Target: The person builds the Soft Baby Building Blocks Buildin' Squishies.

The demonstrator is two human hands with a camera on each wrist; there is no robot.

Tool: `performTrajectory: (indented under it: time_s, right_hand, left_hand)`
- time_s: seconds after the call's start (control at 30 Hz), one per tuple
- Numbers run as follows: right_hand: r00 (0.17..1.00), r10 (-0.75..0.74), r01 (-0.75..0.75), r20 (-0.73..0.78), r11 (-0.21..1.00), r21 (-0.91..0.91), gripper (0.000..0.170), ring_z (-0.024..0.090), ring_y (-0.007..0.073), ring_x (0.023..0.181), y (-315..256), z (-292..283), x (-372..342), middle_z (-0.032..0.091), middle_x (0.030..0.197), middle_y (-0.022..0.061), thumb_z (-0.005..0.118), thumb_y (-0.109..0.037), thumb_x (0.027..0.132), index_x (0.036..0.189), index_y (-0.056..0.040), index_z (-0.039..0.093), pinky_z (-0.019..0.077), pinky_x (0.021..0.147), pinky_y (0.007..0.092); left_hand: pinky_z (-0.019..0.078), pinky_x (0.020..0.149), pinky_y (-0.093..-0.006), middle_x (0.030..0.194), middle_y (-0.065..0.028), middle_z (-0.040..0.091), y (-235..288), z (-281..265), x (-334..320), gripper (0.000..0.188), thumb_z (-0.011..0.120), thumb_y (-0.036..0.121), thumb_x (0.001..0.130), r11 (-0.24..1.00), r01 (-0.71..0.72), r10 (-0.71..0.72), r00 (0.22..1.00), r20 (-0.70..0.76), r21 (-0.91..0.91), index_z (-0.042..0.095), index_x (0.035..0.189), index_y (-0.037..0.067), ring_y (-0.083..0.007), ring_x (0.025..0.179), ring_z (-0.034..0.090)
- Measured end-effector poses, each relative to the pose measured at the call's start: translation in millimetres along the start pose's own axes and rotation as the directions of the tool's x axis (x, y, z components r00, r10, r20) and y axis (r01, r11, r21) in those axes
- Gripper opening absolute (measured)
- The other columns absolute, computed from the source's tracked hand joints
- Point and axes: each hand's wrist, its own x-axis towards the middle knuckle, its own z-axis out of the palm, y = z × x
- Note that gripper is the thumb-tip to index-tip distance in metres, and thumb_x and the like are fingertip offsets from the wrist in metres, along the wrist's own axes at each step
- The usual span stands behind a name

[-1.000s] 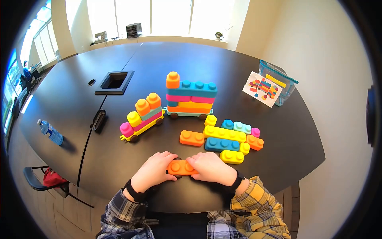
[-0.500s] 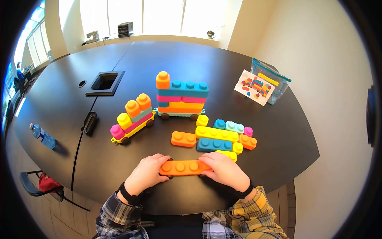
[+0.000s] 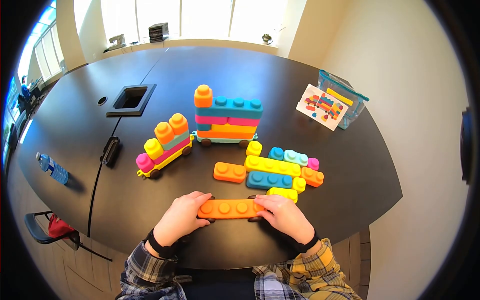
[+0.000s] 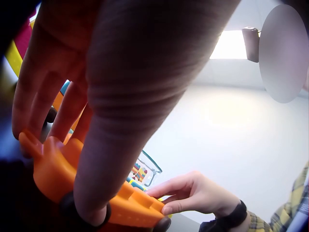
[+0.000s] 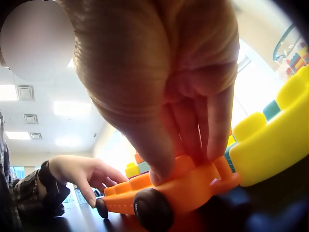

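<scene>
Orange wheeled wagon base [image 3: 232, 209] gripped at both ends
Left hand [image 3: 181, 215] pinches one end, right hand [image 3: 287, 215] the other; it sits on the near side of the tall block wagon [image 3: 232, 128].

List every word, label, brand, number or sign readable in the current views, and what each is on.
No readable text in any view.
Water bottle: label too small to read.
Picture card: block pictures show; any print too small to read.
Clear bag: yellow patch, no legible wording.
Orange wheeled base: no legible lettering.
</scene>
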Motion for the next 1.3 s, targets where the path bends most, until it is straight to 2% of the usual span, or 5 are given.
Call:
performTrajectory:
  time_s: [0.23,0.63,0.9,1.03,1.3]
  right_hand:
    - [0.967,0.071,-0.115,-0.243,0.978,-0.173,0.031,0.071,0.0330,0.103,11.1,-40.0,5.6,0.076,0.109,0.0138,0.081,-0.017,0.087,0.114,-0.0037,0.075,0.0574,0.092,0.0416]
    - [0.982,0.172,-0.189,-0.081,0.842,-0.506,0.025,0.070,0.0345,0.095,57.5,-48.0,14.9,0.074,0.099,0.0138,0.082,-0.020,0.084,0.101,-0.0036,0.074,0.0556,0.087,0.0441]
    - [0.909,0.048,-0.145,-0.415,0.968,-0.206,0.028,0.072,0.0354,0.095,-2.7,-61.9,12.3,0.072,0.110,0.0148,0.081,-0.016,0.086,0.109,-0.0029,0.069,0.0583,0.083,0.0411]
    - [0.965,-0.030,0.048,-0.260,0.997,0.065,0.030,0.071,0.0355,0.091,-33.5,-34.5,14.8,0.070,0.110,0.0158,0.079,-0.015,0.090,0.114,-0.0018,0.068,0.0591,0.077,0.0384]
    - [0.997,0.050,-0.043,-0.056,0.993,0.112,0.030,0.070,0.0359,0.096,-45.2,-4.9,16.6,0.068,0.115,0.0148,0.078,-0.017,0.092,0.115,-0.0017,0.067,0.0583,0.081,0.0398]
  left_hand:
    - [0.0541,0.101,-0.0444,0.127,-0.0173,0.067,5.0,-3.5,-10.1,0.070,0.090,0.022,0.077,1.000,-0.014,0.015,0.999,-0.051,0.020,0.061,0.138,0.002,-0.0392,0.117,0.065]
    - [0.0557,0.096,-0.0423,0.119,-0.0155,0.071,-5.9,-9.5,-24.8,0.056,0.084,0.019,0.087,0.998,-0.068,0.064,0.966,-0.250,-0.009,0.061,0.136,0.004,-0.0374,0.110,0.068]
    - [0.0575,0.098,-0.0368,0.129,-0.0151,0.070,1.2,-20.1,-26.2,0.075,0.083,0.007,0.087,0.951,-0.055,-0.044,0.950,-0.310,-0.305,0.050,0.154,0.007,-0.0291,0.112,0.070]
    - [0.0563,0.099,-0.0376,0.131,-0.0167,0.069,13.1,-23.1,-21.2,0.077,0.084,0.007,0.085,0.930,-0.102,-0.020,0.945,-0.325,-0.353,0.050,0.154,0.006,-0.0318,0.115,0.069]
    - [0.0546,0.097,-0.0429,0.123,-0.0165,0.068,10.4,-7.7,-17.8,0.048,0.079,0.014,0.091,0.968,-0.129,0.083,0.974,-0.210,-0.214,0.064,0.135,0.006,-0.0384,0.111,0.067]
